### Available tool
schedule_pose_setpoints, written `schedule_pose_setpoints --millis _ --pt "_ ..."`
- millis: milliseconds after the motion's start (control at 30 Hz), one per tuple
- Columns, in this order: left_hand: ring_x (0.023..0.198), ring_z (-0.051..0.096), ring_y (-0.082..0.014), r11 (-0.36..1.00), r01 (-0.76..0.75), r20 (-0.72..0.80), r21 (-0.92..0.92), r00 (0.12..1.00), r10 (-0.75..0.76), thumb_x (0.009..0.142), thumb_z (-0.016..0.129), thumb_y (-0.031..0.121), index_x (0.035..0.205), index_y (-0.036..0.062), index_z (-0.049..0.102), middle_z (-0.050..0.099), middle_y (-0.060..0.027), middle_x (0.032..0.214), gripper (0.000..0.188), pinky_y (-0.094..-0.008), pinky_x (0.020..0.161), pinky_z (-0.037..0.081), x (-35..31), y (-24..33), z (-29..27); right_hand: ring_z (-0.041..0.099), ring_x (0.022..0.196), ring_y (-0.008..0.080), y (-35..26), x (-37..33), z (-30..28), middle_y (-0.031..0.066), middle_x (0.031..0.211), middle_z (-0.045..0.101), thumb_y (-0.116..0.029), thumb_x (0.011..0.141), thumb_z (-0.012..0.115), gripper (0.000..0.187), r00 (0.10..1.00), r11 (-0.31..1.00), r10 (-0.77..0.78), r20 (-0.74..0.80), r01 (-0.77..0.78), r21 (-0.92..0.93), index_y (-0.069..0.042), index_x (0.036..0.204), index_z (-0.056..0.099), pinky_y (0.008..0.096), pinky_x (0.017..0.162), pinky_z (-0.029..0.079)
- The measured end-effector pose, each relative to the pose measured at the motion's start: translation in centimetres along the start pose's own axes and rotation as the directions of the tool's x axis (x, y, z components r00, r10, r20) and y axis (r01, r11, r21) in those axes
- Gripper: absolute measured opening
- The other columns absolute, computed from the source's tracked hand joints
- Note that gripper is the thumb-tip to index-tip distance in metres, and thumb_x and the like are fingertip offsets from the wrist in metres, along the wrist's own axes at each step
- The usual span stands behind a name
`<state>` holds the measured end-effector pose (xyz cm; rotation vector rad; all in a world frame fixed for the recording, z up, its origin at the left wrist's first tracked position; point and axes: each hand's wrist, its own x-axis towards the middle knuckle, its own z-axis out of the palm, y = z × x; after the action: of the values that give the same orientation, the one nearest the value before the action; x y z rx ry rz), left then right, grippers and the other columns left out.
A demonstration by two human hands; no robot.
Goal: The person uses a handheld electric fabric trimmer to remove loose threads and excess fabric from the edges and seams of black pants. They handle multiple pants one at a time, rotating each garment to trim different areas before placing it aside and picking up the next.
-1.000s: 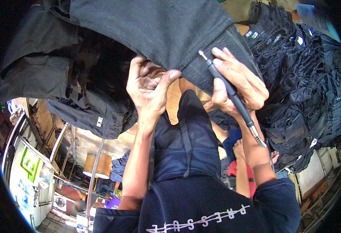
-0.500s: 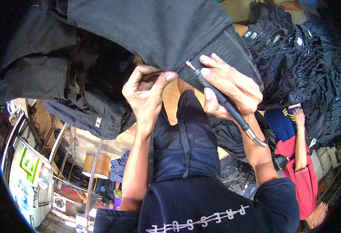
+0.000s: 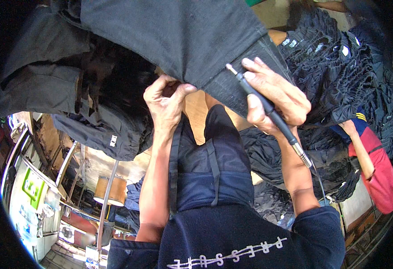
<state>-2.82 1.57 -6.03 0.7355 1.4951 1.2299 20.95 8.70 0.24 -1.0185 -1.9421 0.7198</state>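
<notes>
A dark grey trouser leg (image 3: 169, 36) hangs down from the top, its wide hem band turned toward the right. At its lower left edge my left hand (image 3: 167, 99) pinches the cloth between thumb and bent fingers. A slim black rotary grinder handpiece (image 3: 267, 106) lies in my right hand (image 3: 279, 96), gripped like a pen. Its small pinkish tip points up and left, just over the hem band and seemingly apart from the cloth. From the handpiece's lower end runs a metal spring sleeve with a thin cable.
More dark garments (image 3: 111, 121) hang on the left. A large heap of dark, crumpled clothes (image 3: 326, 76) fills the right. Beyond it a person in a red shirt (image 3: 378, 172) reaches toward the heap. A wooden drum-like stool (image 3: 110, 190) and a metal pole (image 3: 108, 193) stand lower left.
My right hand has moved right with the handpiece, drawing its tip off toward the hem. My left hand keeps its pinch. The person in red has shifted up and right.
</notes>
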Motion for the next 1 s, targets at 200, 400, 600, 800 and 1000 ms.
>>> schedule_pose_setpoints --millis 200,400,600,800,1000 --pt "0.078 0.072 -0.0094 0.999 0.011 0.014 -0.034 1.0 -0.01 0.086 0.089 -0.005 0.094 -0.0036 0.074 0.079 -0.0047 0.086 0.017 -0.0246 0.072 0.055 -0.23 -0.21 0.04 0.082 0.105 0.0392 -0.01 -0.35 0.39 0.0185 0.099 0.081 0.0 0.08 0.075 0.027 0.999 0.998 -0.035 0.036 0.033 0.06 0.007 0.105 0.081 0.054 0.102 0.064" --pt "0.081 0.074 -0.0116 0.994 -0.012 0.023 -0.109 1.0 0.015 0.087 0.087 -0.008 0.097 -0.004 0.074 0.08 -0.0064 0.091 0.017 -0.0266 0.075 0.058 -0.21 -0.34 0.13 0.082 0.104 0.0384 0.1 -0.28 0.31 0.0186 0.099 0.081 0.001 0.078 0.074 0.029 1.0 0.999 -0.026 -0.014 0.026 0.032 0.007 0.105 0.081 0.0526 0.101 0.065" --pt "0.083 0.074 -0.012 0.99 -0.002 0.021 -0.139 1.0 0.005 0.087 0.086 -0.009 0.1 -0.004 0.075 0.08 -0.0066 0.094 0.018 -0.0271 0.079 0.059 -0.22 -0.36 0.2 0.082 0.104 0.0388 0.05 -0.2 0.33 0.0203 0.099 0.081 0.0 0.08 0.074 0.029 0.998 0.999 0.012 -0.062 -0.014 -0.03 0.008 0.108 0.08 0.052 0.1 0.065" --pt "0.084 0.074 -0.0127 0.988 0.006 0.036 -0.155 0.999 -0.001 0.086 0.086 -0.01 0.102 -0.0038 0.076 0.08 -0.0071 0.095 0.02 -0.0272 0.08 0.059 -0.24 -0.45 0.03 0.081 0.105 0.0403 -0.28 -0.24 0.29 0.0245 0.102 0.081 -0.003 0.085 0.073 0.028 0.999 0.998 0.012 -0.033 -0.014 -0.057 0.01 0.109 0.079 0.0535 0.101 0.064" --pt "0.083 0.075 -0.0125 0.991 0.013 0.034 -0.13 0.999 -0.008 0.086 0.086 -0.01 0.102 -0.0038 0.075 0.08 -0.0075 0.095 0.02 -0.0264 0.078 0.058 -0.29 -0.49 -0.07 0.081 0.108 0.0409 0.16 -0.08 -0.01 0.0283 0.106 0.081 -0.005 0.088 0.073 0.028 0.992 0.989 0.059 -0.108 -0.073 -0.13 0.011 0.111 0.078 0.0535 0.103 0.063"
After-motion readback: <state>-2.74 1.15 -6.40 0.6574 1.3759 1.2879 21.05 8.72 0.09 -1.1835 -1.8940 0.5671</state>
